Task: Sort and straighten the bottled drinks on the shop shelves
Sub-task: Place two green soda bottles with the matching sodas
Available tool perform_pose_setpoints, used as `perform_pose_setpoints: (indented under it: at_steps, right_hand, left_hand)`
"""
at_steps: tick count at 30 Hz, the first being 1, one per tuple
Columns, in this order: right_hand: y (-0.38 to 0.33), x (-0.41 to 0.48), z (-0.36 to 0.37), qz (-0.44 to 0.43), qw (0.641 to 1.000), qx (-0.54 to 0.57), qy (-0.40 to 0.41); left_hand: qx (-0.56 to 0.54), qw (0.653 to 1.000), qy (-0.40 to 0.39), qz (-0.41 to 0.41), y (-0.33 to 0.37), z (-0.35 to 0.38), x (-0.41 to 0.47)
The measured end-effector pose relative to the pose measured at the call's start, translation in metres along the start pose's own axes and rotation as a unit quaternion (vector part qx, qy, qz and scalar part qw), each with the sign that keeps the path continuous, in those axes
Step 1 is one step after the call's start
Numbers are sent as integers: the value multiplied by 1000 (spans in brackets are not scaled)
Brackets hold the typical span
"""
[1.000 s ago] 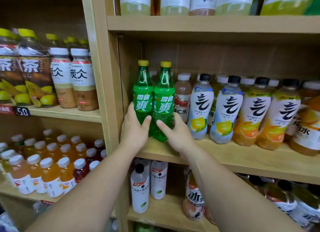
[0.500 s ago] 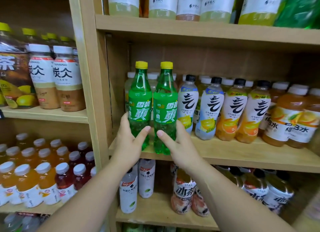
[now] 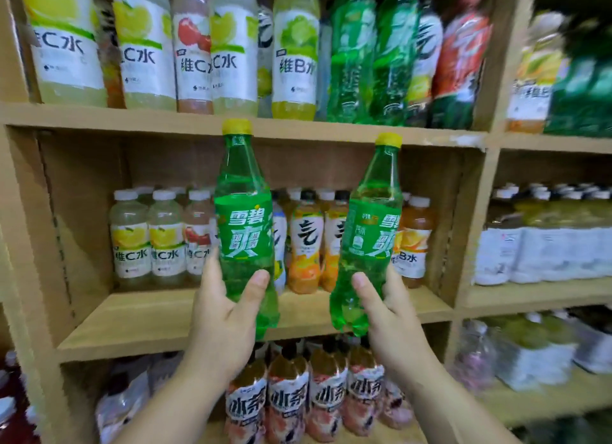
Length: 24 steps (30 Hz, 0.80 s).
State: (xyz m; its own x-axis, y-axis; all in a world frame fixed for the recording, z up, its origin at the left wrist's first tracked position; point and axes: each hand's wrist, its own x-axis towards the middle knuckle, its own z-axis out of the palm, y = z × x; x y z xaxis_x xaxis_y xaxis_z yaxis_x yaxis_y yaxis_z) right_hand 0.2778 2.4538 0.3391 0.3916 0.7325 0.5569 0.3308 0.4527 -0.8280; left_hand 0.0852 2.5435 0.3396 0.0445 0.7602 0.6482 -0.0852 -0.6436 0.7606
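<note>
Two green soda bottles are held up in front of the middle shelf [image 3: 132, 321], both lifted clear of its wooden board. The left hand [image 3: 225, 314] wraps the lower body of the left green bottle [image 3: 243, 231], thumb laid across the front and fingers curled behind. That bottle stands nearly upright, its top reaching the edge of the board above the middle shelf. The right hand [image 3: 387, 314] grips the right green bottle [image 3: 367, 238] the same way near its base. This one tilts, top leaning right and base swung toward the other bottle, though the two stay apart. Both are translucent green plastic with yellow caps [image 3: 236, 126] and green labels in white characters (the liquid level inside cannot be made out). At the left of the middle shelf, behind them, stand white-capped lemon-label bottles [image 3: 149, 241] of pale yellow drink, with a pinkish bottle [image 3: 198, 235] just right of them. Behind the gap between the held pair are orange drink bottles [image 3: 306, 245], and at the right end is an amber bottle [image 3: 414, 241] with a white cap. One level above the middle shelf, pale yellow and lime bottles [image 3: 142, 46] fill the left and centre, with shelved green bottles [image 3: 371, 56] to their right. One level below it stands a row of brown tea bottles [image 3: 288, 400] with white-and-red labels.
</note>
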Motion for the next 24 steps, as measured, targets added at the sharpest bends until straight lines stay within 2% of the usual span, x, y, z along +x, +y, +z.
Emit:
perform_pose_setpoints:
  at_steps: [3, 7, 12, 15, 24]
  right_hand:
    - [-7, 1, -62, -3, 998, 14, 59]
    - [-20, -3, -154, -3, 995, 25, 92]
    - [-27, -14, -270, 10, 992, 5, 122]
    - [-28, -16, -330, 18, 991, 2, 136]
    - [-31, 16, -430, 13, 990, 5, 140]
  left_hand:
    - [-20, 999, -26, 13, 29, 51, -12]
    - [-47, 997, -59, 25, 61, 131, -36]
    - [-125, 990, -60, -35, 100, 242, -70]
    - [-139, 988, -60, -35, 119, 300, -85]
    - [-106, 987, -121, 16, 158, 410, -76]
